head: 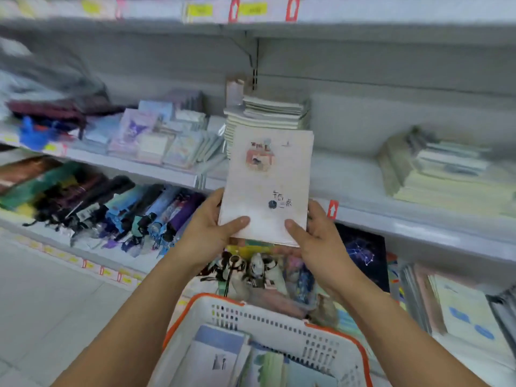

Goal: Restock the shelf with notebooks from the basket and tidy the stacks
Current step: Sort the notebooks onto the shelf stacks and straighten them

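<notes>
Head view, the only one. A small bundle of pale notebooks (266,182) was held upright in front of the middle shelf (391,219), cover toward the wearer. Left hand (212,233) gripped the lower left corner, thumb curled over the cover and fingers behind. Right hand (312,233) gripped the lower right corner the same way. Holding at the two bottom corners probably served to keep the edges square before setting the bundle down; several page edges showed at the bottom, so more than one book, count not readable.

Directly behind the bundle stood a tall stack (265,118) of similar pale notebooks on that shelf, its top layers skewed relative to those below. Judged the likely destination, and in need of squaring. To its right was a bare stretch of shelf, then lower, untidy piles (446,174) well apart.

The basket (279,325), white with an orange rim, sat below the forearms and held more notebooks (223,356) lying flat, so restocking was judged far from finished.

Folded umbrellas (125,213) filled the lower left shelf. Strong blur at the frame edges; price labels unreadable.
</notes>
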The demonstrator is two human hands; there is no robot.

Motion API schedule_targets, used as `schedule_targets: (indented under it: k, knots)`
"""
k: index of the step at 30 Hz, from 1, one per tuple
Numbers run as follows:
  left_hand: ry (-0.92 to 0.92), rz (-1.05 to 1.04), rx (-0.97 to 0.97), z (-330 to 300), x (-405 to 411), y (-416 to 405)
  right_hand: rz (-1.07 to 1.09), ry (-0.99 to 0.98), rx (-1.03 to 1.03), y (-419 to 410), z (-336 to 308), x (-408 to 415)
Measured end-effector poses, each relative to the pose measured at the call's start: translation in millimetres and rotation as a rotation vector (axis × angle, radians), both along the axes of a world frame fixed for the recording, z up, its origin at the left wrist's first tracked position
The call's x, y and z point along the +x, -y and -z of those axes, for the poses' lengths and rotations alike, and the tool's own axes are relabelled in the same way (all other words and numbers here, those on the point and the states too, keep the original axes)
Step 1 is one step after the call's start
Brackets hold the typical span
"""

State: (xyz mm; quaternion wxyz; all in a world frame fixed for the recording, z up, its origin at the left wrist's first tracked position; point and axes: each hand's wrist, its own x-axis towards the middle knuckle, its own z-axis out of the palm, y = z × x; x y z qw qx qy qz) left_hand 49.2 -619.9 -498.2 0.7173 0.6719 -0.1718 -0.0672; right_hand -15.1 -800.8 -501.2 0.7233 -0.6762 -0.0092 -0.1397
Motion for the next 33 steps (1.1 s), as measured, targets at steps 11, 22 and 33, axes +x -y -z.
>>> schedule_targets:
  k: [11,22,33]
  knots:
    - [-0.126,-0.147,-0.273,-159.8,136.0,56.7,0.150,-0.081,0.314,33.1,-166.1,167.9]
    - [0.139,-0.212,-0.057,-73.6,115.0,57.1,0.510,0.076,-0.079,77.1,-101.1,171.7]
    - [-0.871,0.171,0.594,311.7,-96.8,34.8,-0.507,-0.834,-1.218,54.6,378.8,-109.4]
